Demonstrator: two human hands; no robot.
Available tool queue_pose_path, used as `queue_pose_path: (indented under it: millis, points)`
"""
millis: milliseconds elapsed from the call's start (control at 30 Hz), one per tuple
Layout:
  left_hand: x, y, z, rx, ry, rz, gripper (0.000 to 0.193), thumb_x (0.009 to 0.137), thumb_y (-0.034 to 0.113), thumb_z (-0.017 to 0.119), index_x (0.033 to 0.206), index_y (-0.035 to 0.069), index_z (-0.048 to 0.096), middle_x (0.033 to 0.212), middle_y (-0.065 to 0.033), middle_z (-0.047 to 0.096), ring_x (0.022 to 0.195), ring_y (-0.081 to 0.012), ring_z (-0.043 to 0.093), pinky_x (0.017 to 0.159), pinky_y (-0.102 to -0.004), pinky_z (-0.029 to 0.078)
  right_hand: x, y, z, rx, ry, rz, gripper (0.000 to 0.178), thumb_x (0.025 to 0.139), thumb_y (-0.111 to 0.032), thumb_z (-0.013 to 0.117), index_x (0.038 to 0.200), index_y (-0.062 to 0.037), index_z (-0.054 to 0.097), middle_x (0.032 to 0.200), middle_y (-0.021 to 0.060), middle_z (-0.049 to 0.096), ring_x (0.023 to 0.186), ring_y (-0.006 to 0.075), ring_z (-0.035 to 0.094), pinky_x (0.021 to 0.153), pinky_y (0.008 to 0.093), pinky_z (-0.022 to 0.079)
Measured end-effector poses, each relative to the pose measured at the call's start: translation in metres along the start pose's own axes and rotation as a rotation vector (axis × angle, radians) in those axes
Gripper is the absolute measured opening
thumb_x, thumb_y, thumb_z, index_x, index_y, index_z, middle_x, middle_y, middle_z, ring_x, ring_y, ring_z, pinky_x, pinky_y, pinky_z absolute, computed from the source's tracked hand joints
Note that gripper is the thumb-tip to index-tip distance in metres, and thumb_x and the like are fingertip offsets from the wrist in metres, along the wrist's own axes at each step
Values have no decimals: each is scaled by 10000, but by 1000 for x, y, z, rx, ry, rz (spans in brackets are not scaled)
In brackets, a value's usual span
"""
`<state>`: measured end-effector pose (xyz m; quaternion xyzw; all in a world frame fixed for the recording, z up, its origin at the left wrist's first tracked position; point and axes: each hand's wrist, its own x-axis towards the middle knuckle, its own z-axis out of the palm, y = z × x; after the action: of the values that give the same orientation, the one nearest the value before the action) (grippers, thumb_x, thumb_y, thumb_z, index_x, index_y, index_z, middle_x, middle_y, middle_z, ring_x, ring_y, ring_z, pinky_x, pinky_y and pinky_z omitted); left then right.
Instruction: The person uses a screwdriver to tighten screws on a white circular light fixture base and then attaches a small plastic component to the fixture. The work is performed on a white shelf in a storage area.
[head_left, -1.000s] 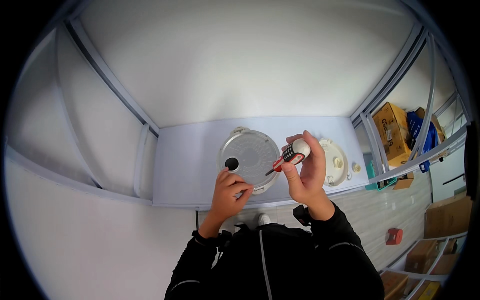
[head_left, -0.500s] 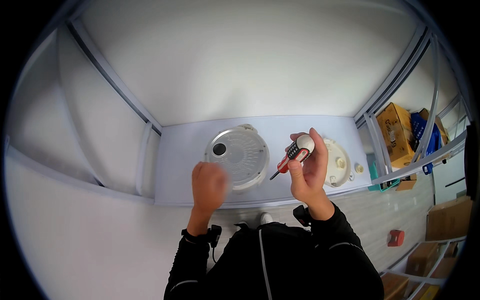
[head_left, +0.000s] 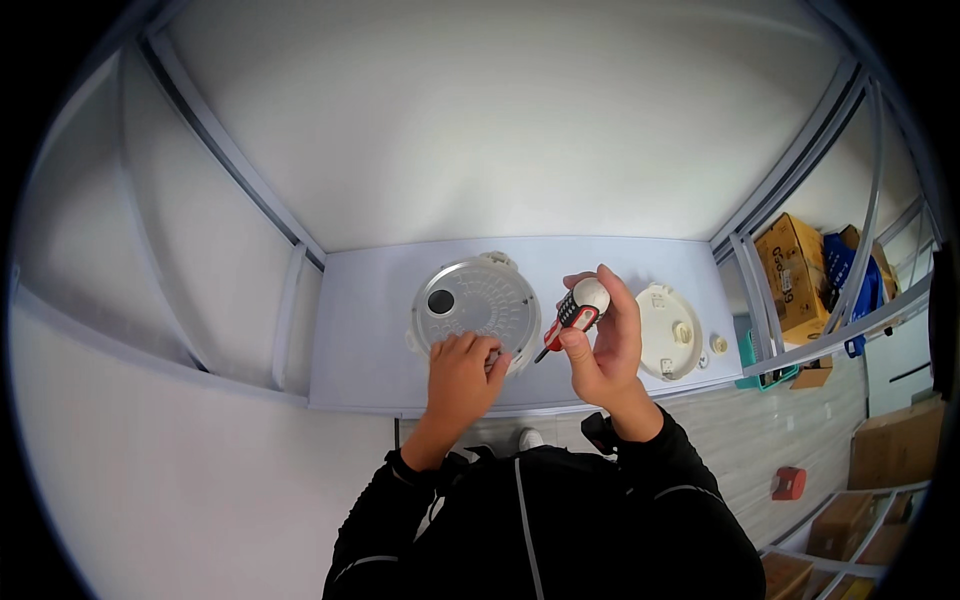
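Note:
My right hand (head_left: 613,362) is wrapped round a screwdriver (head_left: 570,325) with a red and black handle and a pale rounded end. Its dark shaft points down and to the left, above the table. A round silver-grey lid (head_left: 485,295) with a white rim lies on the left half of the table, a black disc (head_left: 440,301) near its upper left. Over the lid's near edge, my left hand (head_left: 462,380) has its fingers bent and thumb close to the index finger. Whatever sits between them is too small to make out.
On the white table (head_left: 362,330), a cream round plastic cover (head_left: 655,335) lies to the right, beside a small cream cap (head_left: 719,344) and a small ring (head_left: 703,360). Frame posts flank the table. Cardboard boxes (head_left: 795,275) and a teal basket (head_left: 750,360) stand beyond the right side.
My left hand has moved right and come down onto the near part of the lid, its fingers now pinched. The right hand with the screwdriver has shifted slightly left.

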<state>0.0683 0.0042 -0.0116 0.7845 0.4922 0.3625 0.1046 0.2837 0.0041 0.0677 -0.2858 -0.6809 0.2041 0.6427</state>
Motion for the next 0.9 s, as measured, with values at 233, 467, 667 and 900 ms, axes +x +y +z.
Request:
queue_pose_path:
  millis: [233,467,667,900]
  points:
    - [-4,4,3,6,-41,50,175,897,206,819,963,127,678,914,-32,662,899,-283,616,862,-442,389,2,6,-2,12,16,27,718,1032,-176,774,1613,49,417,1323,228,653,1114,249,654,986,391,533]
    - [1,-2,8,54,-5,115,97,944,177,736,970,125,658,907,-44,642,873,-290,603,841,-444,379,5,11,0,-8,14,14,702,1029,-182,776,1603,43,440,1332,214,668,1081,231,650,968,371,527]
    - [13,-6,3,23,-43,188,63,937,141,699,940,125,638,880,-51,619,848,-294,595,822,-437,375,4,18,1,-50,11,-2,684,1027,-193,779,1586,45,464,1311,197,690,1075,232,652,970,375,523]
    - [21,-18,-12,-119,-224,257,61,938,118,694,934,123,633,887,-48,636,848,-283,588,851,-416,387,10,17,3,-61,8,25,680,1028,-203,776,1583,43,467,1302,197,692,1074,242,656,982,383,521]
